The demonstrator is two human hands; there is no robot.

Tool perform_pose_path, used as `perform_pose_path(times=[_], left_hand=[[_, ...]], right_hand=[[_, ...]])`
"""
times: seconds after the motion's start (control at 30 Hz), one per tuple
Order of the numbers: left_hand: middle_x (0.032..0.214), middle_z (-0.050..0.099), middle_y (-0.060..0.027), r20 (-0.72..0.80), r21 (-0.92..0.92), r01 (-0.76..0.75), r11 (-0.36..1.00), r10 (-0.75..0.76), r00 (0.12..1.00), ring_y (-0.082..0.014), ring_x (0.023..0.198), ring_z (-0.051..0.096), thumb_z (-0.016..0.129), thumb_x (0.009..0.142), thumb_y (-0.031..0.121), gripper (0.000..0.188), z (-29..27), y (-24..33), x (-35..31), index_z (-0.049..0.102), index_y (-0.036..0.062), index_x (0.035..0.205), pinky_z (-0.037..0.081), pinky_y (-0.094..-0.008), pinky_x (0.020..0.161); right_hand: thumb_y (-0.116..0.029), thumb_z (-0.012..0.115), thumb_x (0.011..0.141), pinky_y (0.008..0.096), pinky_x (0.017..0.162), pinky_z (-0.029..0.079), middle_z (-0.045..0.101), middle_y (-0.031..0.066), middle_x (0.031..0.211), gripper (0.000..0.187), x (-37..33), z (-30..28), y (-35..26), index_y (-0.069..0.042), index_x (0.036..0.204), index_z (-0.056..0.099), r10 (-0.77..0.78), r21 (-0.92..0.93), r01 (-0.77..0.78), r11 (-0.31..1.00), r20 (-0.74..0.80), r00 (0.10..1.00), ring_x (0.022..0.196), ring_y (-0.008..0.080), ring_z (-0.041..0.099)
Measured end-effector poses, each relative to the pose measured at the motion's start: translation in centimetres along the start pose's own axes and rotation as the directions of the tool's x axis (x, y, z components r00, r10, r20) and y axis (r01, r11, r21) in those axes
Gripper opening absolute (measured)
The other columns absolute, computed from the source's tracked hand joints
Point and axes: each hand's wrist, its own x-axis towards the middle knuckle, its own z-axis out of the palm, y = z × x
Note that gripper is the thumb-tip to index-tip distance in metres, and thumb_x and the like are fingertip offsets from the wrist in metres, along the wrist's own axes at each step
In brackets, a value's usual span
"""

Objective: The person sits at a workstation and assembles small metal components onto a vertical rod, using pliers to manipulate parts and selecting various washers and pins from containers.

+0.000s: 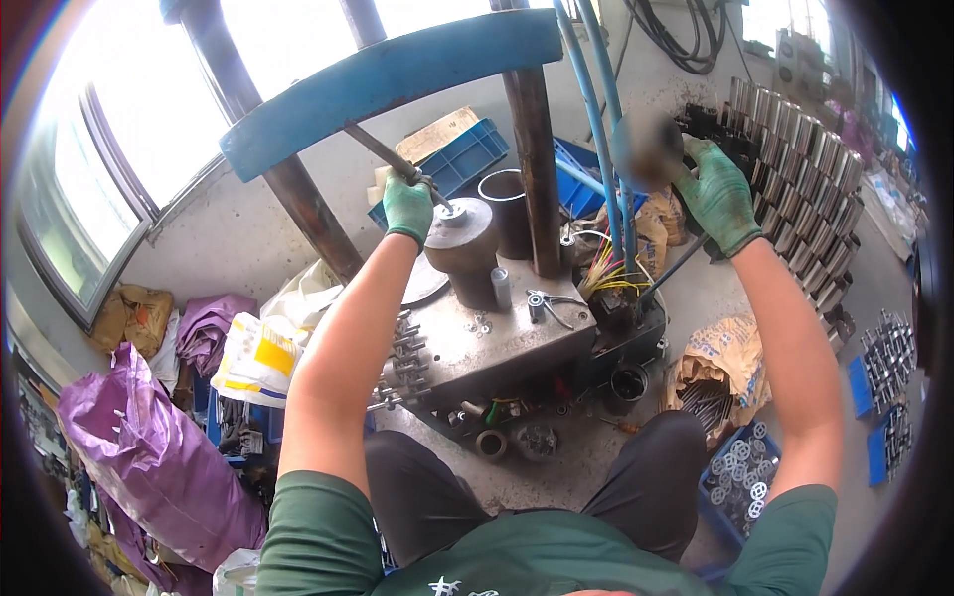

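Left hand [408, 207]: clamped around slanted metal rod [376, 147] — lower end at grey cylinder's [463, 238] top.
Right hand [717, 189]: raised against blurred round object [651, 151] — cannot tell if gripping.
White sack [256, 366]: printed lettering, yellow panel.

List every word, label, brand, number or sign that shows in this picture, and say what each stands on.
No wording is copied out here; these carry marks:
White-and-yellow bag: print around a yellow panel, creased.
Green shirt: white marks low on it, cut off by the picture's edge, unreadable.
Brown paper sack: any markings too faint to read.
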Motion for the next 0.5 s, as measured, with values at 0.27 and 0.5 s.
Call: perform_pose_path(times=[0.27, 0.5], left_hand=[[0.096, 0.063, -0.0060, 0.232, 0.359, -0.138, 0.923, 0.055, 0.971, -0.0161, 0.079, 0.068, 0.063, 0.098, -0.005, 0.030, 1.8, 1.7, 0.2, 0.053, 0.0074, 0.123, 0.059, -0.0318, 0.066], [0.092, 0.071, -0.0104, 0.222, 0.361, -0.198, 0.911, 0.122, 0.967, -0.0220, 0.081, 0.070, 0.070, 0.095, 0.000, 0.025, 0.1, -2.2, 2.6, 0.060, 0.0076, 0.116, 0.056, -0.0351, 0.073]], right_hand=[[-0.036, 0.074, 0.096, 0.0412, 0.089, 0.058, 0.075, 0.0169, 0.114, 0.044, -2.0, -1.1, 0.7, -0.002, 0.124, 0.072, 0.003, -0.090, -0.002, 0.996, 0.013, 1.000, 0.101, 0.0339, 0.074], [-0.024, 0.073, 0.094, 0.0414, 0.085, 0.060, 0.075, 0.0176, 0.107, 0.034, -8.3, -4.5, -1.7, -0.001, 0.119, 0.072, 0.047, -0.022, -0.044, 0.999, 0.167, 0.985, 0.096, 0.0340, 0.075]])
